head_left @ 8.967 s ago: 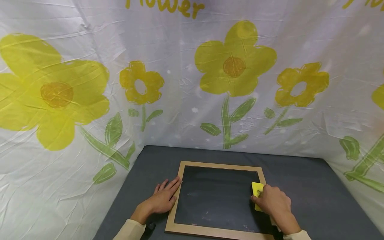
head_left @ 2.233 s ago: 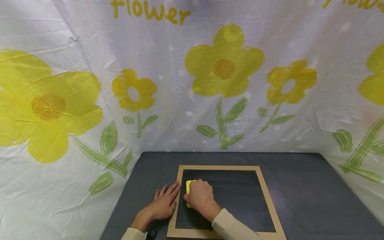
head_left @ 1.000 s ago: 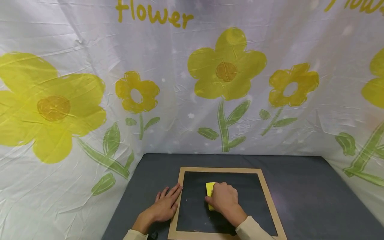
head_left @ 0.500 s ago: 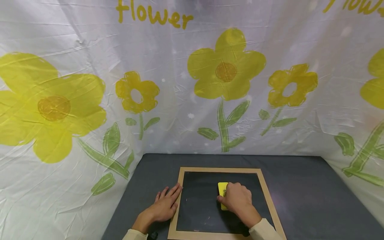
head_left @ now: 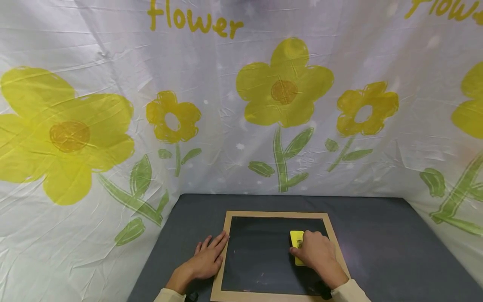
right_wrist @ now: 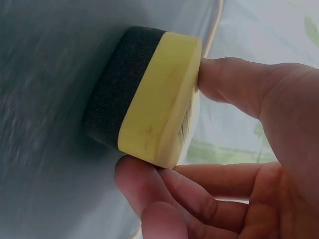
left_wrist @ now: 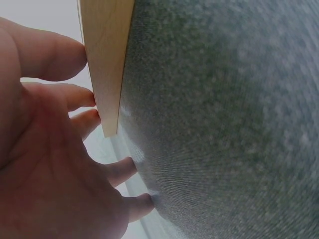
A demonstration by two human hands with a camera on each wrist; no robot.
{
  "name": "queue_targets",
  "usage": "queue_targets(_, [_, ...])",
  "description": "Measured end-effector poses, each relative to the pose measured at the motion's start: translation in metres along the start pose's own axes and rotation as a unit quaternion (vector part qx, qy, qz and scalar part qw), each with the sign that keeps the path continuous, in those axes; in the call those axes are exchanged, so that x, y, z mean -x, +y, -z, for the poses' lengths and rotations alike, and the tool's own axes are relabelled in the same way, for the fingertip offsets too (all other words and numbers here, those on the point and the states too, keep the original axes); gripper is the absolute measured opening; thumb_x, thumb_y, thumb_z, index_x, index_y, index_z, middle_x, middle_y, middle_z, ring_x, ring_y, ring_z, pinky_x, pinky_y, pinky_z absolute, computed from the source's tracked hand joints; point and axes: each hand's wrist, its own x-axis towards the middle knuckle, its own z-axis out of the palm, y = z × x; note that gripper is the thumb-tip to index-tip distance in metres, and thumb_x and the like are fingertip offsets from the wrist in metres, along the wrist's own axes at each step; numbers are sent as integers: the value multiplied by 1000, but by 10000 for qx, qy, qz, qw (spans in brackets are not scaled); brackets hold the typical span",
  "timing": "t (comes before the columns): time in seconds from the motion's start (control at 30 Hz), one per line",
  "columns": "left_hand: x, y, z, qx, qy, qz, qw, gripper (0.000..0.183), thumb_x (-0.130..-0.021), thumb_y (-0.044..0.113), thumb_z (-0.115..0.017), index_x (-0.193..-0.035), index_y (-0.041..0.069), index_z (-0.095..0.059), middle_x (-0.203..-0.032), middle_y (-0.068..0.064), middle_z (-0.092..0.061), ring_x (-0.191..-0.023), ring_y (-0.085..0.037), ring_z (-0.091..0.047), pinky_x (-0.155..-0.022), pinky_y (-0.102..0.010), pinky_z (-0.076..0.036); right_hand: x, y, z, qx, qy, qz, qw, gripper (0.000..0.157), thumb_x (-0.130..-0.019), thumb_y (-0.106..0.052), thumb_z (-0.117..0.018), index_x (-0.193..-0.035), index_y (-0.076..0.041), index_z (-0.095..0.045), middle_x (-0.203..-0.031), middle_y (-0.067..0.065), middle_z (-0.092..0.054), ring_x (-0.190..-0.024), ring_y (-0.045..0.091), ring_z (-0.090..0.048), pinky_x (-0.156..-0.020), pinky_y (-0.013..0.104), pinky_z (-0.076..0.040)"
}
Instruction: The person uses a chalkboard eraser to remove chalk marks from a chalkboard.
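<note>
A small blackboard (head_left: 260, 256) in a light wooden frame (head_left: 277, 214) lies on the dark table. My right hand (head_left: 318, 253) grips a yellow board eraser (head_left: 297, 240) near the board's right side. The right wrist view shows the eraser's black felt (right_wrist: 117, 84) against the board, with thumb and fingers around its yellow back. My left hand (head_left: 203, 260) is spread at the frame's left edge, its thumb and fingertips at the wood in the left wrist view. A few faint chalk marks (head_left: 260, 274) show low on the board.
Dark grey cloth covers the table (head_left: 388, 243). Behind and to the sides hangs a white curtain (head_left: 222, 167) with printed yellow flowers. A small dark object (head_left: 191, 297) is below my left wrist.
My right hand has slid the eraser rightward over the board, from the left side 2.2 seconds ago to near the right side now. The left hand stays at the frame. Fewer chalk marks show than earlier.
</note>
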Motion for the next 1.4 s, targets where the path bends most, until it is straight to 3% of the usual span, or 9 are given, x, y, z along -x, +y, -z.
queue_targets(0.17, [4, 15, 10, 28, -123, 86, 9999, 67, -111, 19, -52, -175, 15, -31, -184, -9, -22, -160, -64, -19, -118, -89, -11, -1, 15, 4, 57, -146, -193, 9997, 62, -86, -56, -89, -102, 2, -72, -78, 9, -64, -67, 24, -60, -60, 43, -53])
queue_targets(0.43, [6, 28, 15, -76, -165, 333, 9993, 66, -110, 14, -54, -173, 10, -35, -182, -11, -26, -162, -59, -19, -122, -86, -12, 0, 38, 10, -63, -331, -497, 9982, 67, -87, -57, -87, -107, 4, -70, -82, 11, -64, -70, 27, -61, -59, 42, -51])
queue_targets(0.83, [5, 27, 15, -119, -214, 323, 9992, 66, -111, 16, -54, -173, 11, -34, -183, -10, -25, -163, -58, -19, -122, -86, -11, 5, 69, 19, -134, -570, -847, 9947, 72, -87, -56, -86, -114, 8, -68, -86, 15, -66, -75, 31, -63, -65, 49, -55])
queue_targets(1.17, [4, 28, 16, -181, -230, 419, 9987, 66, -112, 17, -53, -174, 14, -32, -184, -7, -23, -164, -57, -19, -123, -84, -12, 5, 73, 18, -181, -420, -682, 9966, 73, -87, -56, -86, -114, 9, -67, -83, 14, -65, -73, 31, -63, -63, 50, -56])
queue_targets(1.4, [7, 28, 15, -58, -145, 345, 9993, 66, -111, 16, -54, -174, 10, -33, -183, -11, -25, -161, -61, -19, -121, -87, -10, 6, 67, 17, -111, -233, -401, 9989, 63, -89, -53, -86, -102, 6, -68, -79, 12, -63, -69, 29, -62, -61, 48, -55])
